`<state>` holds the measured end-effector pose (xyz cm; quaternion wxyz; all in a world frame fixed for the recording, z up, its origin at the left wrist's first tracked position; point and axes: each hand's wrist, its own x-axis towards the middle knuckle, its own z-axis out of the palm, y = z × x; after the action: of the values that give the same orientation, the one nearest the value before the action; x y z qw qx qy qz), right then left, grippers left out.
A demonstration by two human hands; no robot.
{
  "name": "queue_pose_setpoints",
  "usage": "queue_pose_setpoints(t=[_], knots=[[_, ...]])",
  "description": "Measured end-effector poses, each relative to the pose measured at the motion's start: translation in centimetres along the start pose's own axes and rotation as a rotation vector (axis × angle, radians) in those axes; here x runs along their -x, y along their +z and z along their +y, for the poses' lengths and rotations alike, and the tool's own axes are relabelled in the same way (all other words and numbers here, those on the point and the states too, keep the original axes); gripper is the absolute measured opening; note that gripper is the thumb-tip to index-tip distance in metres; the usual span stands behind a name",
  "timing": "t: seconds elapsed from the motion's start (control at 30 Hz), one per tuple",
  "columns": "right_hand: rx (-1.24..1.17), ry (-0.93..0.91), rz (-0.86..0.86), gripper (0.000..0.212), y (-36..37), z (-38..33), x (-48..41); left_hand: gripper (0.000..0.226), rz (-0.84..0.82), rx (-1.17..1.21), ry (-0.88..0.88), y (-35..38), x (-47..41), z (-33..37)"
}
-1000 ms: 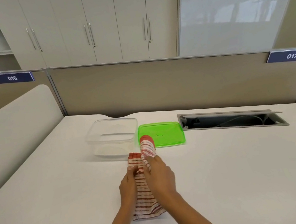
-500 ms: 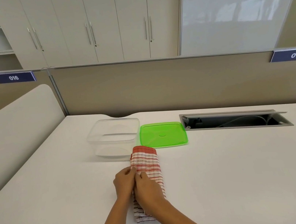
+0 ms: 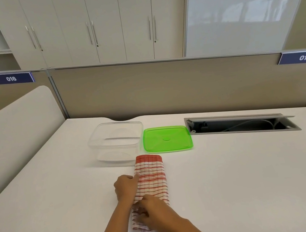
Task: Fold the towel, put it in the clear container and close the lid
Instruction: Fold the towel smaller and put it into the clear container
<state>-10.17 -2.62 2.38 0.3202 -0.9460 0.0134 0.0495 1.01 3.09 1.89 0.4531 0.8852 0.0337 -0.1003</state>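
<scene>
A red-and-white striped towel (image 3: 151,179) lies folded into a long narrow strip on the white desk, its far end just in front of the clear container (image 3: 117,143). The container stands open and holds nothing. Its green lid (image 3: 167,139) lies flat to the right of it. My left hand (image 3: 126,187) rests against the strip's left edge, fingertips touching the cloth. My right hand (image 3: 155,214) lies on the near end of the towel, fingers curled and pinching the fabric there.
An open cable slot (image 3: 240,124) is cut into the desk at the back right. A beige partition (image 3: 164,88) closes the far side, and a low white divider (image 3: 12,137) runs along the left.
The raised far end of the towel has been laid down flat. My right hand has slid back toward me to the near end. My left hand stays at the left edge.
</scene>
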Motion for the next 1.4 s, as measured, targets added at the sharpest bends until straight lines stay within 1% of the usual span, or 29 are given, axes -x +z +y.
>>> queue_pose_setpoints(t=[0.13, 0.4, 0.5, 0.6, 0.67, 0.73, 0.8, 0.87, 0.93, 0.97, 1.0, 1.03, 1.07, 1.13, 1.23, 1.3, 1.37, 1.4], knots=[[-0.168, 0.094, 0.031, 0.027, -1.3, 1.2, -0.2, 0.047, -0.128, -0.015, -0.108, -0.2, -0.7, 0.2], [-0.247, 0.068, 0.001, 0.028, -1.1, 2.4, 0.4, 0.066, -0.302, -0.029, -0.156, 0.4, 0.1, 0.6], [-0.284, 0.049, -0.021, 0.028, -1.2, 2.8, 0.7, 0.062, -0.327, -0.03, -0.143, 0.5, 0.4, 0.7], [-0.346, 0.056, 0.001, 0.027, -1.3, 3.3, 0.9, 0.052, -0.347, 0.089, -0.113, 0.8, 0.6, 0.6], [-0.381, 0.06, 0.076, 0.029, -1.8, 3.6, 1.0, 0.05, -0.356, 0.185, -0.099, 0.9, 0.7, 0.7], [-0.43, 0.056, 0.193, 0.028, -2.4, 4.1, 1.1, 0.046, -0.368, 0.305, -0.107, 1.0, 0.6, 0.9], [-0.49, 0.063, 0.344, 0.027, -3.2, 4.7, 1.1, 0.041, -0.394, 0.414, -0.099, 0.9, 0.8, 1.4], [-0.535, 0.083, 0.535, 0.03, -4.0, 5.3, 1.0, 0.037, -0.431, 0.487, -0.079, 0.7, 1.2, 2.1], [-0.535, 0.149, 0.704, 0.036, -4.9, 5.9, 0.8, 0.034, -0.481, 0.556, -0.068, 0.5, 1.7, 2.8], [-0.541, 0.204, 0.738, 0.043, -5.4, 6.0, 0.7, 0.034, -0.506, 0.593, -0.055, 0.4, 1.9, 3.1], [-0.572, 0.271, 0.718, 0.052, -5.9, 6.1, 0.6, 0.035, -0.528, 0.633, -0.04, 0.3, 2.1, 3.4], [-0.635, 0.327, 0.659, 0.059, -6.4, 6.1, 0.6, 0.036, -0.545, 0.679, -0.026, 0.3, 2.2, 3.6], [-0.723, 0.361, 0.583, 0.061, -6.7, 6.0, 0.5, 0.038, -0.556, 0.726, -0.015, 0.3, 2.4, 3.8], [-0.894, 0.368, 0.468, 0.057, -6.8, 5.9, 0.6, 0.039, -0.547, 0.804, 0.005, 0.5, 2.6, 4.1], [-0.989, 0.36, 0.387, 0.053, -6.4, 6.2, 1.0, 0.039, -0.499, 0.914, 0.026, 0.6, 2.8, 4.7], [-1.056, 0.342, 0.333, 0.042, -6.5, 6.0, 1.4, 0.04, -0.465, 1.022, 0.015, 0.4, 3.0, 5.2], [-1.157, 0.323, 0.319, 0.033, -6.8, 5.8, 1.8, 0.037, -0.424, 1.13, -0.006, 0.2, 3.3, 5.7], [-1.224, 0.325, 0.339, 0.03, -6.8, 5.7, 1.9, 0.035, -0.401, 1.182, -0.018, 0.1, 3.4, 5.9]])
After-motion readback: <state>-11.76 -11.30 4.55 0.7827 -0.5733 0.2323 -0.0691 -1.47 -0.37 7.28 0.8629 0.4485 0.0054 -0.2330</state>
